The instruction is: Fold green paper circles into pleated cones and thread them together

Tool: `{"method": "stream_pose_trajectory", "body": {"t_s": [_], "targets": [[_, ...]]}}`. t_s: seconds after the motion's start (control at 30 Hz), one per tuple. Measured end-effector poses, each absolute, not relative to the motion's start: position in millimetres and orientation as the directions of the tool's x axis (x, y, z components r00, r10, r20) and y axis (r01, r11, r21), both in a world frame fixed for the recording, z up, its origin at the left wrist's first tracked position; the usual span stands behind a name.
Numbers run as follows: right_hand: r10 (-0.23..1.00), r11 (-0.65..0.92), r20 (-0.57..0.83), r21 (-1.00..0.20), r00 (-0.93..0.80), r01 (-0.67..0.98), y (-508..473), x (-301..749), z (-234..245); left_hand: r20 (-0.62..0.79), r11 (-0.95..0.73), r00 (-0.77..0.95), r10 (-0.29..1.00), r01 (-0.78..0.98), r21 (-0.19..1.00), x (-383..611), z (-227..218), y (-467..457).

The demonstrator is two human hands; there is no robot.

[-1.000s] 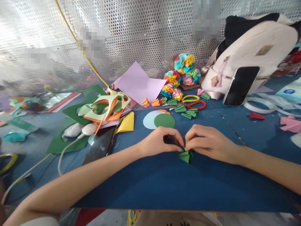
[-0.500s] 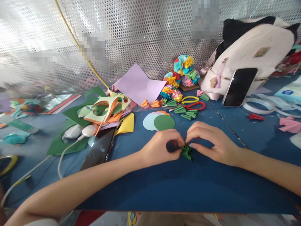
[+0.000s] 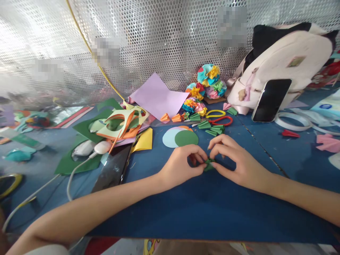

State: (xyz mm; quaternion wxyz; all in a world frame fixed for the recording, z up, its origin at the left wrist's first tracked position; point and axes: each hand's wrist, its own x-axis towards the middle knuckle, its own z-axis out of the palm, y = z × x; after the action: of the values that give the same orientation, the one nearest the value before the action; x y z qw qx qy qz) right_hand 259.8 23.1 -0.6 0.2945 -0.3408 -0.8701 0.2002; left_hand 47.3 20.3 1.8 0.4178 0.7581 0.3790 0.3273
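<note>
Between my two hands is a small dark green folded paper piece [image 3: 209, 165], partly covered by fingertips. My left hand [image 3: 183, 162] pinches its left side between thumb and fingers. From the right, my right hand [image 3: 233, 159] pinches the same piece with thumb and forefinger. Just beyond the left hand lie overlapping paper circles, a green circle [image 3: 186, 137] over a pale blue circle [image 3: 170, 137]. Several green folded pieces [image 3: 215, 130] rest behind the right hand, beside scissors with a red handle [image 3: 221, 120].
Pompom-like paper balls [image 3: 208, 75] stand at the back, near a lilac sheet [image 3: 159, 97]. A phone [image 3: 271, 101] leans on a pale backpack [image 3: 289, 60]; a tape roll [image 3: 293, 121] lies beside it. Paper offcuts [image 3: 117, 122] and a white cable [image 3: 69, 184] are on the left.
The green paper piece has turned between my fingers, and less of it shows below them now. Both hands keep their pinch at nearly the same spot. The view has shifted slightly.
</note>
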Motion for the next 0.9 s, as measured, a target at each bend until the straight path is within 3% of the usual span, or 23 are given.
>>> {"method": "stream_pose_trajectory", "body": {"t_s": [0.37,0.53,0.63,0.8,0.9], "targets": [[0.707,0.654,0.344,-0.65,-0.618,0.387,23.8,259.8,-3.6,-0.048,-0.029,0.544,0.838,0.132,0.991,48.4,-1.3,26.4],[0.726,0.618,0.324,-0.694,-0.607,0.369,26.4,261.5,-3.4,-0.06,0.04,0.568,0.821,0.047,0.998,45.4,-1.6,30.3],[0.732,0.594,0.307,-0.724,-0.609,0.349,28.1,261.6,-3.3,-0.018,-0.019,0.567,0.823,0.058,0.998,44.7,0.1,28.5],[0.742,0.564,0.298,-0.762,-0.601,0.318,29.0,260.6,-1.6,0.177,-0.313,0.547,0.819,0.167,0.935,45.4,3.8,21.1],[0.743,0.557,0.29,-0.768,-0.603,0.317,28.1,259.5,-1.0,0.199,-0.369,0.551,0.81,0.216,0.904,47.4,3.6,18.0]]}}
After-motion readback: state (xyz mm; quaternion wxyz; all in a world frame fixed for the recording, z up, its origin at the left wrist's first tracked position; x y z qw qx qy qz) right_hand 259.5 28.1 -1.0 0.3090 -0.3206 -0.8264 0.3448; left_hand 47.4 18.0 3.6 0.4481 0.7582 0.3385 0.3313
